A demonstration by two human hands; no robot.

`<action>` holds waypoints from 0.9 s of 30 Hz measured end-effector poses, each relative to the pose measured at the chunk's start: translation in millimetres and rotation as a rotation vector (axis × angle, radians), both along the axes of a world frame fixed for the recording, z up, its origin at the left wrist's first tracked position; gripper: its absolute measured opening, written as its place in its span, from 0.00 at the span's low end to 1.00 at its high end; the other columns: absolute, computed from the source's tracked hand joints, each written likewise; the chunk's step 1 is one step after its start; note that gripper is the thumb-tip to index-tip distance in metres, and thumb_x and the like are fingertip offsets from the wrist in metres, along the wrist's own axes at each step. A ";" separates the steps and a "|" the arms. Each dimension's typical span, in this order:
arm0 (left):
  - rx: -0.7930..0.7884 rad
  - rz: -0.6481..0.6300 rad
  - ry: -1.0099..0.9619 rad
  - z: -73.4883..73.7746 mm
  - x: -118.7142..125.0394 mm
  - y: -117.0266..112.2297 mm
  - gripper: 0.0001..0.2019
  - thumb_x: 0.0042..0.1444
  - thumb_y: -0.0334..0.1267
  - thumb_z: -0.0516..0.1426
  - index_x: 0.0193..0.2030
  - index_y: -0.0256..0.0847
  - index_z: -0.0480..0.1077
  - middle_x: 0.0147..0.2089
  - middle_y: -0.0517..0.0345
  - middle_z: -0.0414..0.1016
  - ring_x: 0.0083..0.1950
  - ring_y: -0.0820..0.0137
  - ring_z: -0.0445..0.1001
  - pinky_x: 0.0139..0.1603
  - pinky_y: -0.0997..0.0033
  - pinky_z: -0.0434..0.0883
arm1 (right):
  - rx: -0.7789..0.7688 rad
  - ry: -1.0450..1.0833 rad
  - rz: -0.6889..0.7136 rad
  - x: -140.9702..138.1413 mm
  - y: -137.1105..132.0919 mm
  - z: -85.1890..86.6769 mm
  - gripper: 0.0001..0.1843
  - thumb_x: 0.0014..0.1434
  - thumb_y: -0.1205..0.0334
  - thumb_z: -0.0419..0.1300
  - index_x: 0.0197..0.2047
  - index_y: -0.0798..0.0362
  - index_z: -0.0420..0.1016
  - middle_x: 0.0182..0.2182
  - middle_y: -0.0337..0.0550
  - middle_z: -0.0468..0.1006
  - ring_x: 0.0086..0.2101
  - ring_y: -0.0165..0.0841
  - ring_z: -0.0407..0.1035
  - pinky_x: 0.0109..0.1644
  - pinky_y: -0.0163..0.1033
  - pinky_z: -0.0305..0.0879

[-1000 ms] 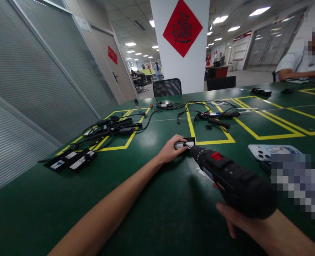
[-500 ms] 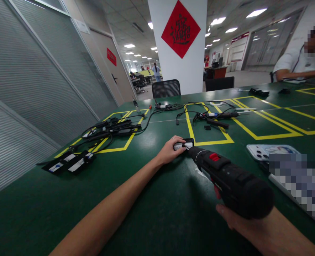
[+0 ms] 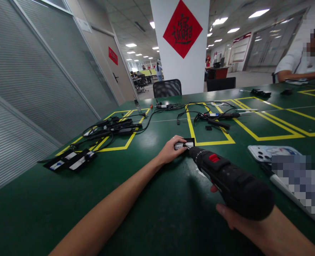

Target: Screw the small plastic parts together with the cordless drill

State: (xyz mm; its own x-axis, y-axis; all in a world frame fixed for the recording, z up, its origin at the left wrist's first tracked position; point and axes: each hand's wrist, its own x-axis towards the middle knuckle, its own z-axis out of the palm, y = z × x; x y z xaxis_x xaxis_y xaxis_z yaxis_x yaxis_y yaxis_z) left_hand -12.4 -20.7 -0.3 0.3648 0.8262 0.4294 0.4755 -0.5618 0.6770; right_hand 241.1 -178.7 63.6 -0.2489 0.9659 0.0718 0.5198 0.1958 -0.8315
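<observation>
My left hand (image 3: 170, 151) reaches out over the green table (image 3: 152, 209) and pinches a small black part with a white label (image 3: 184, 144), holding it flat on the surface. My right hand (image 3: 236, 218) grips a black cordless electric screwdriver (image 3: 230, 183) with a red switch. The tool's tip points at the small part, touching or almost touching it. Most of my right hand's fingers are hidden under the tool body.
Two black labelled parts (image 3: 72, 160) lie at the left. A tangle of black cables and adapters (image 3: 111, 128) sits in a yellow-taped box. More tools and cables (image 3: 216, 115) lie farther back. A phone (image 3: 266, 152) rests at the right. A person (image 3: 301, 64) sits at the far right.
Almost nothing has moved; the screwdriver stays aimed at the part and only the view shifts slightly.
</observation>
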 end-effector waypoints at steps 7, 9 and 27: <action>0.000 0.015 0.009 2.8 1.2 -2.0 0.13 0.53 0.37 0.56 0.46 0.38 0.68 0.49 0.49 0.66 0.52 0.65 0.65 0.56 0.61 0.62 | -0.170 0.144 -0.059 0.7 -0.1 -1.9 0.23 0.51 0.61 0.58 0.52 0.48 0.67 0.40 0.45 0.78 0.23 0.33 0.73 0.25 0.39 0.71; -0.005 0.015 0.016 2.9 1.2 -1.8 0.13 0.53 0.37 0.56 0.46 0.38 0.68 0.49 0.50 0.66 0.52 0.65 0.65 0.56 0.61 0.62 | -0.207 0.184 -0.063 1.8 1.2 -11.2 0.24 0.51 0.63 0.58 0.53 0.48 0.65 0.38 0.45 0.78 0.18 0.30 0.70 0.21 0.37 0.69; 0.000 0.005 0.022 5.0 1.3 -1.3 0.12 0.54 0.39 0.55 0.44 0.39 0.70 0.47 0.51 0.66 0.51 0.66 0.65 0.56 0.62 0.61 | -0.004 0.050 -0.095 3.4 -0.5 10.4 0.16 0.49 0.59 0.60 0.43 0.48 0.74 0.35 0.44 0.79 0.35 0.42 0.75 0.33 0.42 0.73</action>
State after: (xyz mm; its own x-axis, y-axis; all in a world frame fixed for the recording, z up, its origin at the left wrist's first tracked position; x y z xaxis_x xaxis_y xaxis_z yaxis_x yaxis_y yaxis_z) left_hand -11.1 -22.0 4.7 0.3698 0.8280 0.4216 0.4931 -0.5594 0.6662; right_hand 244.5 -179.3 74.0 -0.1527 0.9852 0.0779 0.4939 0.1444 -0.8574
